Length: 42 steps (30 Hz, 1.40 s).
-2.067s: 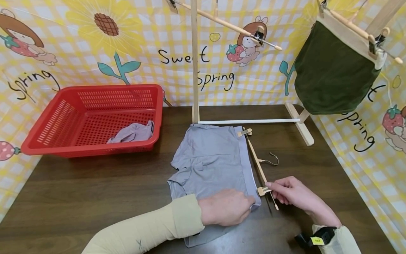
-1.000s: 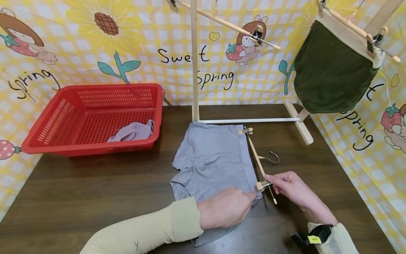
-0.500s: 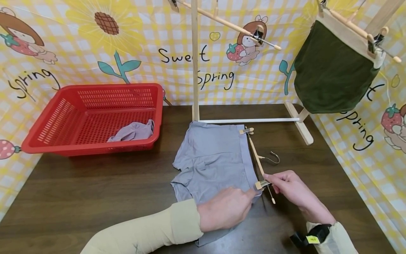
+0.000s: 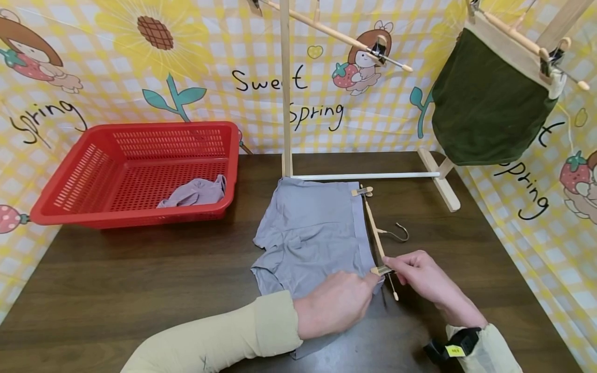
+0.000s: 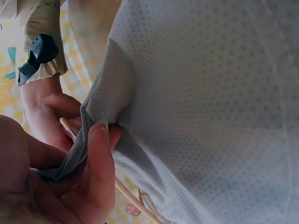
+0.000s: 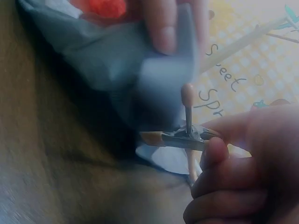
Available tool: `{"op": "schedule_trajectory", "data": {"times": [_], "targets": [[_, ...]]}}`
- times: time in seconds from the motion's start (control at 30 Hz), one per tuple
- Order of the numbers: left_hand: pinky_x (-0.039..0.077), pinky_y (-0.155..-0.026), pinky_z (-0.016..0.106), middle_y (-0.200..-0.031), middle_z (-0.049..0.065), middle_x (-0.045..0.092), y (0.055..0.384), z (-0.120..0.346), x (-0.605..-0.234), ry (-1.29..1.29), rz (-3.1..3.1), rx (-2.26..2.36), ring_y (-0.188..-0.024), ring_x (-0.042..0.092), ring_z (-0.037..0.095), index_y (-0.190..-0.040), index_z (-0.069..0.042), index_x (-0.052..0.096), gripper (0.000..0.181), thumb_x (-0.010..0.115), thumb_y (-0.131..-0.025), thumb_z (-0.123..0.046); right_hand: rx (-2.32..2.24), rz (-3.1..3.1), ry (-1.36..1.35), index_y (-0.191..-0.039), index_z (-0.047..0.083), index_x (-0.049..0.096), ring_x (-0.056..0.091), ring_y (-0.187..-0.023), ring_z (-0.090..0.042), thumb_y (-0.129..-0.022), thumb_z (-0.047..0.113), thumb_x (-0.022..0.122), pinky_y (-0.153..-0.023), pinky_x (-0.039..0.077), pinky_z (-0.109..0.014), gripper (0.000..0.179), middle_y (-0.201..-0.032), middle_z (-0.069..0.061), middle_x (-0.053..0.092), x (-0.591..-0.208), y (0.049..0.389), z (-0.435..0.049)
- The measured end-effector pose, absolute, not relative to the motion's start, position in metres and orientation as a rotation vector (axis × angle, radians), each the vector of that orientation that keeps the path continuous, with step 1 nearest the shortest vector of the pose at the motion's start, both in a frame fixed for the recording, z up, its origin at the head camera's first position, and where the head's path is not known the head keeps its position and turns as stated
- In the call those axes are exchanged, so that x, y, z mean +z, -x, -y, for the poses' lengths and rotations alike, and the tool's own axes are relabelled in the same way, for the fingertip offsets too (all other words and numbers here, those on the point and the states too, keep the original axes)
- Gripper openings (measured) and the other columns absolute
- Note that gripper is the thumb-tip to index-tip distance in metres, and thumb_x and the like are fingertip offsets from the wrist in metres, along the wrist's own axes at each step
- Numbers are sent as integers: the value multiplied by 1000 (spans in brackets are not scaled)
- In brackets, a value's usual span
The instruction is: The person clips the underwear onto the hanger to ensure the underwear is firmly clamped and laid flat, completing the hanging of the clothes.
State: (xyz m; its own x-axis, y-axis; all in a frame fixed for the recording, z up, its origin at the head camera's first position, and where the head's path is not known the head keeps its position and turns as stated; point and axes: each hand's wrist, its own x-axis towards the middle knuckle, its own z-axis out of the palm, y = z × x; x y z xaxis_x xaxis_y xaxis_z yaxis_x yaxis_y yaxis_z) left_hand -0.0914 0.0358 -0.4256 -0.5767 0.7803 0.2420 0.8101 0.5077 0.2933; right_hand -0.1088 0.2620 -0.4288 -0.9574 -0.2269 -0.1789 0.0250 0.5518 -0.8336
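Note:
Grey boxer shorts [image 4: 317,228] lie flat with the waistband to the right. The wooden hanger [image 4: 375,233] lies along that waistband, its far clip [image 4: 361,191] on the waistband's far corner. My left hand [image 4: 333,305] pinches the near waistband corner; in the left wrist view, thumb and fingers [image 5: 100,154] grip the folded fabric. My right hand [image 4: 420,272] pinches the handles of the near clip [image 4: 380,270], whose wooden tip overlaps the waistband beside my left fingertips. In the right wrist view that clip [image 6: 175,139] sits close under the raised waistband corner.
A red plastic basket [image 4: 135,217] with a crumpled mauve cloth [image 4: 196,192] stands at the left. Behind the shorts rises a wooden rack [image 4: 286,103] with a white lower bar [image 4: 364,176]. Dark green shorts [image 4: 489,98] hang clipped at upper right, beside a bare hanger [image 4: 326,31].
My right hand has moved the near clip slightly left and away from me, from beside the waistband to overlapping it. My left hand keeps its pinch on the corner, nearly still.

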Motion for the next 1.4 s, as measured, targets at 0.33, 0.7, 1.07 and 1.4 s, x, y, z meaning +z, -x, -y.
{"op": "schedule_trajectory", "data": {"times": [0.33, 0.7, 1.07, 1.4], "targets": [[36, -39, 21, -59, -9, 42, 93, -37, -421, 1396, 2644, -579, -48, 46, 6, -101, -8, 60, 4, 57, -99, -7, -1466, -2407, -9, -58, -4, 51, 30, -45, -10, -102, 33, 60, -45, 23, -24, 59, -48, 4, 37, -432, 109, -254], [44, -48, 23, -64, -13, 48, 91, -35, -422, 1468, 2616, -559, -55, 56, 4, -90, -17, 58, 19, 71, -96, -29, -1629, -2299, -178, -60, -7, 48, 26, -41, -10, -103, 38, 58, -45, 24, -24, 63, -44, 4, 33, -428, 109, -252], [46, -55, 24, -73, -15, 49, 93, -35, -424, 1527, 2573, -647, -64, 56, 3, -85, -20, 52, 21, 61, -103, -27, -1878, -1998, 25, -80, 8, 61, 48, -57, -13, -111, 42, 37, -54, 42, -25, 52, -67, -4, 53, -433, 115, -252], [46, -58, 22, -72, -16, 46, 94, -33, -422, 1520, 2518, -736, -65, 52, 1, -83, -21, 51, 22, 60, -104, -25, -1898, -1779, -71, -139, -2, 50, 58, -81, -13, -109, 43, 45, -75, 50, -31, 55, -91, -1, 59, -446, 137, -254]]}}
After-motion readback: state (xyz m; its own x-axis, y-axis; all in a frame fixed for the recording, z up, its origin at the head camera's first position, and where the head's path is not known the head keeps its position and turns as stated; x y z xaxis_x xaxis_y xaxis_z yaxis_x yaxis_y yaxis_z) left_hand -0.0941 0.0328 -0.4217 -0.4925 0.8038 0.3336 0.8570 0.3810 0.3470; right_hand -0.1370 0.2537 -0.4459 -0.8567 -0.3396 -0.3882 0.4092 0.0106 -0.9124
